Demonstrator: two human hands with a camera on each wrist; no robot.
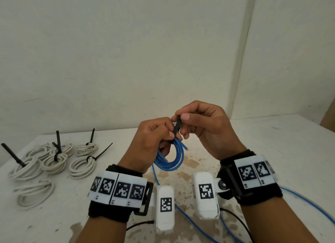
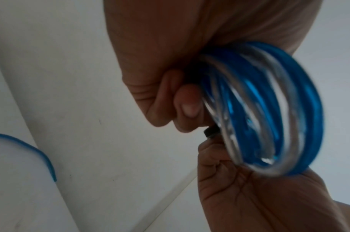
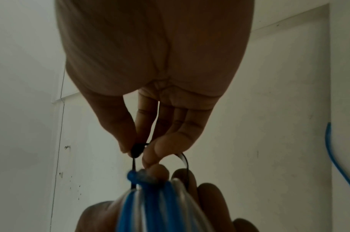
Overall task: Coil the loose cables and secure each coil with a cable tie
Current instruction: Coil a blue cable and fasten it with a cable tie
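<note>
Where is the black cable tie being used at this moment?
In the head view, the black cable tie is mid-frame above the table, pinched by the right hand and rising from the blue coil gripped by the left hand.

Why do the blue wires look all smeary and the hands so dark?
Left wrist view: the blue coil is smeared, too close to the lens. Right wrist view: the right hand is dim against the pale wall. Head view: evenly lit and sharp.

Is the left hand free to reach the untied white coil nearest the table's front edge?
Probably not yet: the left hand grips the blue coil while the right hand pinches the black tie. The path looks clear.
</note>
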